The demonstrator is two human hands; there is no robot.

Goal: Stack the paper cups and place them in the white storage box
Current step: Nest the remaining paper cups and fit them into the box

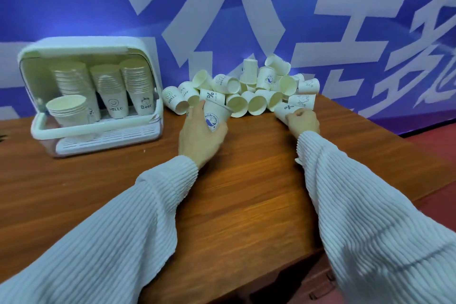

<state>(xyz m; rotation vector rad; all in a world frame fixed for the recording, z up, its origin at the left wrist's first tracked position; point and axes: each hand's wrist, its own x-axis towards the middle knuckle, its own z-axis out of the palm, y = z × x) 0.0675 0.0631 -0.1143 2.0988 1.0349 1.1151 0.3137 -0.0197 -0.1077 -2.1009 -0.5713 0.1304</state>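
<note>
A heap of loose white paper cups (256, 86) lies against the blue wall at the back of the wooden table. My left hand (199, 136) grips an upright cup with a blue whale print (214, 116) at the heap's front edge. My right hand (302, 122) holds a cup marked "%" (283, 109) lying on its side at the right of the heap. The white storage box (98, 128) stands open at the back left, with several tall stacks of cups (116, 91) and a shorter stack (69, 108) inside.
The brown wooden table (234, 192) spreads in front of the heap and the box. Its right edge (419, 155) drops to a red floor. A blue banner with large white characters (222, 7) backs the table.
</note>
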